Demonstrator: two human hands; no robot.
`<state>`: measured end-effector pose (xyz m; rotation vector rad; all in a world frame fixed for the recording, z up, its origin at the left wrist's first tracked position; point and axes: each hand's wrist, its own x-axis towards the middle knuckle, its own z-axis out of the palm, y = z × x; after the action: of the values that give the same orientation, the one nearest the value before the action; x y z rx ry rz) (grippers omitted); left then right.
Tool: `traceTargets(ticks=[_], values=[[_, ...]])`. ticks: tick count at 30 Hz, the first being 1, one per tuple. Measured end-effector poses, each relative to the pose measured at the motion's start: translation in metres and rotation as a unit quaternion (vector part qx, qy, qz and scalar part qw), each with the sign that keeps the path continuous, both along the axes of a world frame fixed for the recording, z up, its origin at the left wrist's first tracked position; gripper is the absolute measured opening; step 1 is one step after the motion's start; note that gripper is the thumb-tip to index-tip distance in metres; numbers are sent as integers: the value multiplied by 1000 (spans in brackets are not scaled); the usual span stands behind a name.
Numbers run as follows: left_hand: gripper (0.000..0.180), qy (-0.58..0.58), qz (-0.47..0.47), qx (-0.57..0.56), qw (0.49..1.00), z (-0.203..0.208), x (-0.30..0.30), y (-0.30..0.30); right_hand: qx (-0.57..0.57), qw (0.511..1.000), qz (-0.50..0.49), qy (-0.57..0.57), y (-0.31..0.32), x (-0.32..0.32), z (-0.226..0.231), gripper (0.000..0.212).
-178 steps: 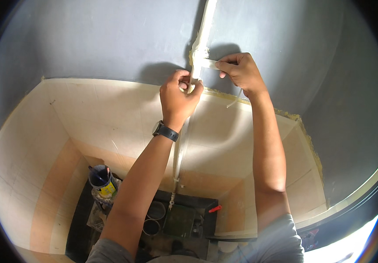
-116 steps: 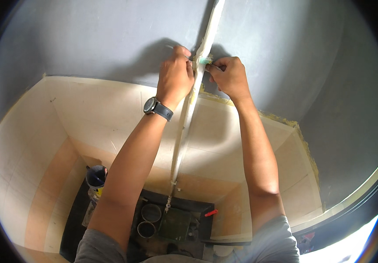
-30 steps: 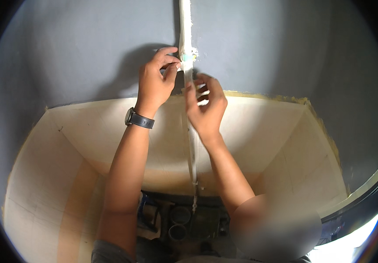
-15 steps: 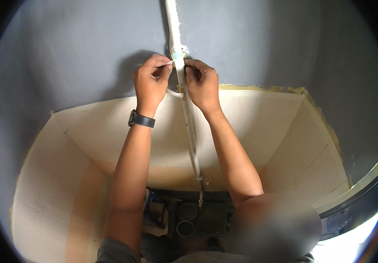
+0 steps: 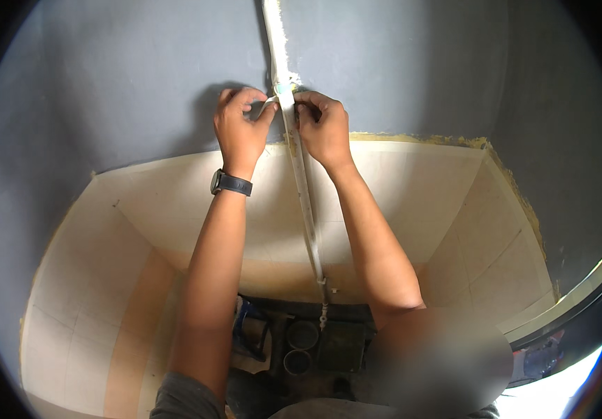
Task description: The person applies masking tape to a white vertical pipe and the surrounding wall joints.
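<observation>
A narrow white pipe runs down the wall in front of me, with a pale green band around it near my hands. To its left, my left hand has its thumb and forefinger closed on a thin white strip that reaches to the pipe. My right hand is at the pipe's right side, fingers curled and the forefinger tip against it. Whatever lies between those right fingertips is hidden. A dark-strapped watch sits on my left wrist.
The upper wall is grey; pale tiles cover the lower part, with a rough yellowish line along their top edge. Below are round dark containers, a blue object and a small white valve fitting on the pipe.
The white loop that hung below my left hand beside the pipe is no longer visible. My left fingers have shifted and spread slightly. The right hand has hardly moved.
</observation>
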<state>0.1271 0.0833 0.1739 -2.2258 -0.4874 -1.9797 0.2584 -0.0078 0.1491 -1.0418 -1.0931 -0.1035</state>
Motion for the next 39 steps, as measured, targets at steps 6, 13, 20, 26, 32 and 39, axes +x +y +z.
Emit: traceTargets(ticks=[6, 13, 20, 26, 32, 39], values=[[23, -28, -63, -89, 994, -17, 8, -15, -3, 997, 69, 38, -2, 8, 0, 17], [26, -37, 168, -58, 983, -27, 1, -18, -4, 990, 128, 60, -5, 11, -2, 11], [20, -29, -232, -377, 896, -29, -45, 9, 1, 990, 136, 48, -3, 18, -6, 11], [37, -145, -276, -433, 846, -25, -53, 20, -16, 994, 99, 39, -3, 12, -2, 12], [57, -288, 46, -190, 938, -42, -44, 3, -8, 992, 112, 54, 3, 12, -3, 12], [44, -121, 80, 10, 989, -51, -6, -38, -18, 989, 131, 64, -2, 18, 0, 11]])
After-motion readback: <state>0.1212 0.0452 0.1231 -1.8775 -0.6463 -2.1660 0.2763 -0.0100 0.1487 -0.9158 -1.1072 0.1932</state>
